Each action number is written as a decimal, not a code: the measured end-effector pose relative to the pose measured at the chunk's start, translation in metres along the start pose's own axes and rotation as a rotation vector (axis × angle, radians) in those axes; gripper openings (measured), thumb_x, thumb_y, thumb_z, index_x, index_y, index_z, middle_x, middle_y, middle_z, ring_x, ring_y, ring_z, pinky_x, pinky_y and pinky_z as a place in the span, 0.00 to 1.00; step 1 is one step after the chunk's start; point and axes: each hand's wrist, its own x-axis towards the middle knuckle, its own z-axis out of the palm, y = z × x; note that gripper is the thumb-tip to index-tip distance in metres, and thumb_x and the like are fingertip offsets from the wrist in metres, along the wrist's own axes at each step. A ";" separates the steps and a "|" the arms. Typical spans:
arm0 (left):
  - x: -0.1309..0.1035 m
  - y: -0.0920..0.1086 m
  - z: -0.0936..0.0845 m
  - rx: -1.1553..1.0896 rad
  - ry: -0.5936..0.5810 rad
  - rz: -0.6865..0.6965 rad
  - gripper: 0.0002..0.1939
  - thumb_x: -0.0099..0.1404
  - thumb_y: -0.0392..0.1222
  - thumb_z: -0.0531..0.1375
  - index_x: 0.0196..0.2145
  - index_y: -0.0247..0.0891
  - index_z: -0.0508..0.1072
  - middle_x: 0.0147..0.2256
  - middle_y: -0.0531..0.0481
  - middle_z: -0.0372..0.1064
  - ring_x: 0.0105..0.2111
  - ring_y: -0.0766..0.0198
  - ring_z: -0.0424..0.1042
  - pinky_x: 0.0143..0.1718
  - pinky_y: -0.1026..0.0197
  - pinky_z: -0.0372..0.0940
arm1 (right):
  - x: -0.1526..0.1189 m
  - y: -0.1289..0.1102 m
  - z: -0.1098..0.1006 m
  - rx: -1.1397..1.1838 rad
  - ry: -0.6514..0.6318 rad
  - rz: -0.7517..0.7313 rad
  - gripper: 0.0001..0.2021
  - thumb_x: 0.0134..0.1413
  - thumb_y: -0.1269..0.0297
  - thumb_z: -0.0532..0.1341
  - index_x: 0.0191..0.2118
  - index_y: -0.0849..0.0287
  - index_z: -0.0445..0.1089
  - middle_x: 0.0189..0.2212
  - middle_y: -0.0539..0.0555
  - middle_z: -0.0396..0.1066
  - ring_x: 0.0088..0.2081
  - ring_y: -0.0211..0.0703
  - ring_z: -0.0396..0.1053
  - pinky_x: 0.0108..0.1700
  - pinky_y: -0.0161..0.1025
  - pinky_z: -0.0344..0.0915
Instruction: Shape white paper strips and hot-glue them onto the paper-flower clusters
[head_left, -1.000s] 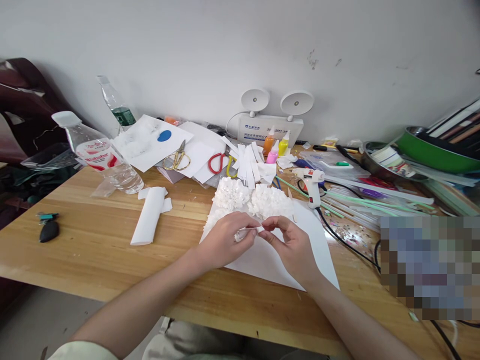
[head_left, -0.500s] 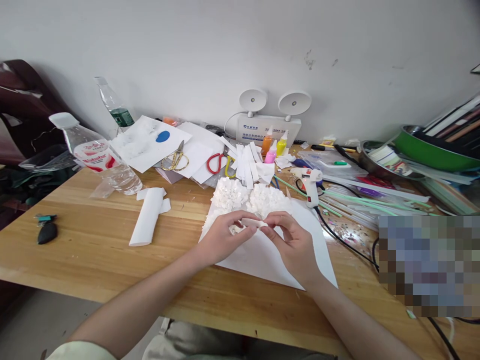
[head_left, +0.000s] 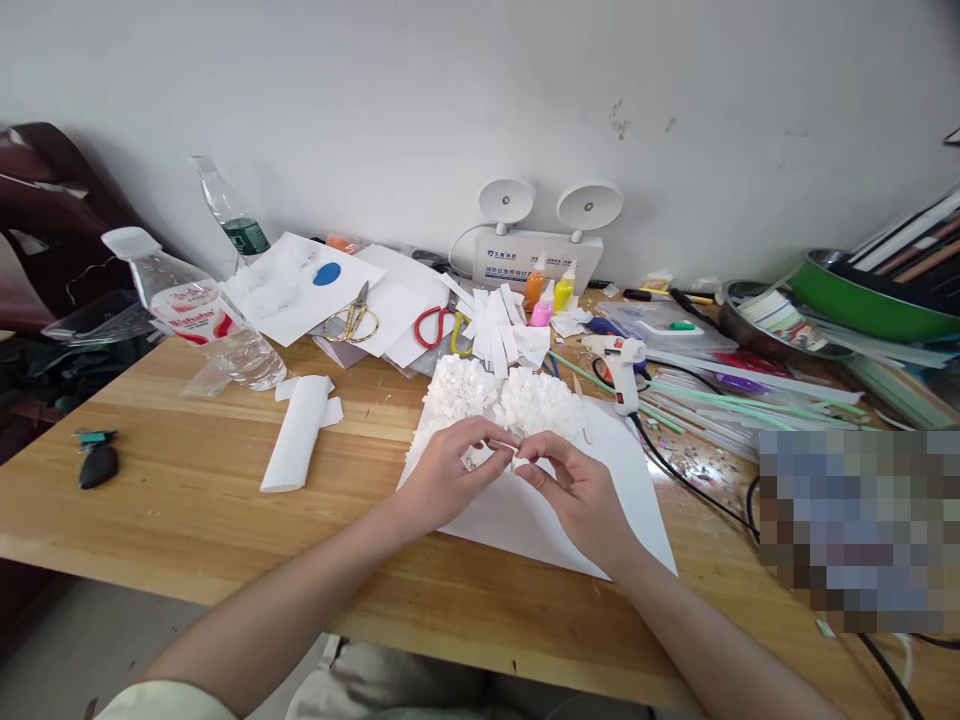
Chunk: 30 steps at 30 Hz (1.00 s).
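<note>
Over a white sheet (head_left: 555,530) on the wooden table, my left hand (head_left: 457,470) and my right hand (head_left: 574,485) meet fingertip to fingertip. Both pinch a small strip of white paper (head_left: 516,461), largely covered by the fingers. Just beyond them, heaps of crumpled white paper bits (head_left: 540,398) cover the far part of the sheet. Behind these lies a pile of cut white paper strips (head_left: 495,335). A white glue gun (head_left: 622,372) stands to the right of the sheet.
A folded white paper roll (head_left: 296,435) and a water bottle (head_left: 206,315) are on the left. Gold scissors (head_left: 352,318) and red-handled pliers or scissors (head_left: 430,328) lie at the back. Glue sticks and a black cable (head_left: 690,482) crowd the right. An emergency light (head_left: 525,255) stands against the wall.
The paper strip stuck out from my fingers before; now less of it shows, bent between the fingertips. My hands have drawn slightly closer together.
</note>
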 end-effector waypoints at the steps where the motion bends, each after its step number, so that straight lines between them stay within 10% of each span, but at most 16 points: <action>1: 0.000 0.000 0.000 0.002 -0.004 0.000 0.07 0.60 0.38 0.53 0.33 0.37 0.70 0.33 0.49 0.70 0.34 0.65 0.68 0.37 0.63 0.63 | 0.000 0.000 0.000 0.001 0.002 -0.004 0.03 0.52 0.64 0.56 0.30 0.55 0.65 0.29 0.51 0.65 0.35 0.41 0.63 0.40 0.40 0.61; 30: -0.001 -0.004 0.000 0.105 0.032 0.002 0.07 0.61 0.39 0.52 0.31 0.36 0.69 0.31 0.50 0.68 0.33 0.65 0.66 0.36 0.63 0.60 | 0.001 0.007 -0.001 0.085 0.044 0.102 0.06 0.50 0.61 0.57 0.33 0.56 0.65 0.30 0.51 0.65 0.35 0.40 0.63 0.38 0.38 0.61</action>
